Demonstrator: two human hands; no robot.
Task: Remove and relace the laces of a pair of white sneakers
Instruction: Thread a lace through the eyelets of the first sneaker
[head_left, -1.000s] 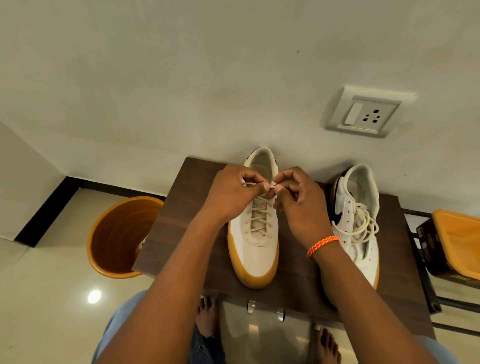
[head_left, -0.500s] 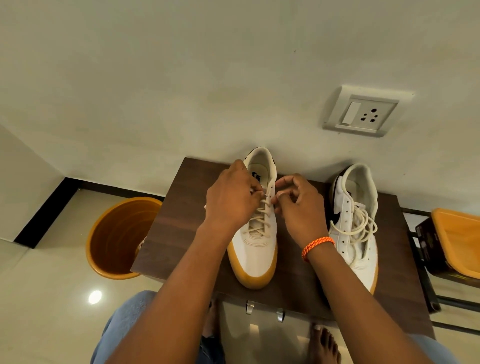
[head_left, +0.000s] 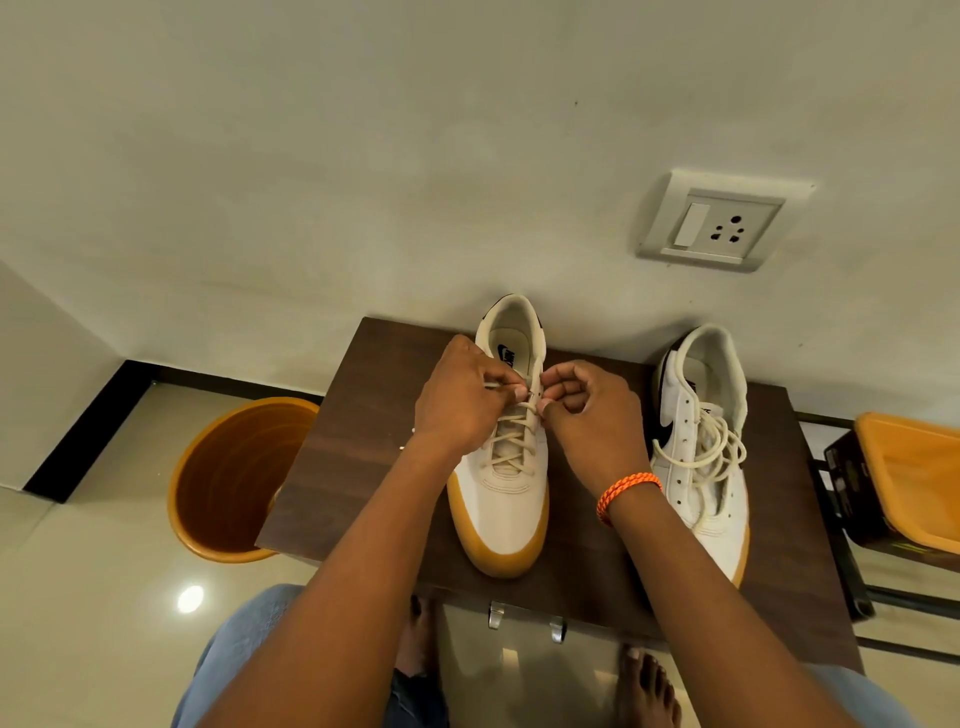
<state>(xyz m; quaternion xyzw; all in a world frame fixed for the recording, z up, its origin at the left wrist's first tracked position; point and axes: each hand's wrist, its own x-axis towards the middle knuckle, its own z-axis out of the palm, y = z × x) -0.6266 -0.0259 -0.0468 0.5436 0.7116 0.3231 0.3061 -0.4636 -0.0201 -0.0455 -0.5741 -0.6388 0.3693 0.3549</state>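
Observation:
A white sneaker with a tan sole (head_left: 506, 512) stands in the middle of the dark wooden table (head_left: 332, 467), toe toward me. Its cream lace (head_left: 511, 441) criss-crosses the eyelets up to the top. My left hand (head_left: 460, 397) pinches one lace end at the upper left eyelets. My right hand (head_left: 592, 415), with an orange band on the wrist, pinches the lace at the upper right eyelets. A second white sneaker (head_left: 704, 452) lies to the right with a loose lace (head_left: 714, 449) piled on it.
An orange bucket (head_left: 234, 478) stands on the floor left of the table. An orange tub (head_left: 914, 478) sits on a dark rack at the right. The wall with a switch socket (head_left: 717, 223) is right behind the table. My bare feet are under the table's front edge.
Both hands have shifted slightly up the middle sneaker toward its top eyelets. My left hand has pulled a lace end out to the left.

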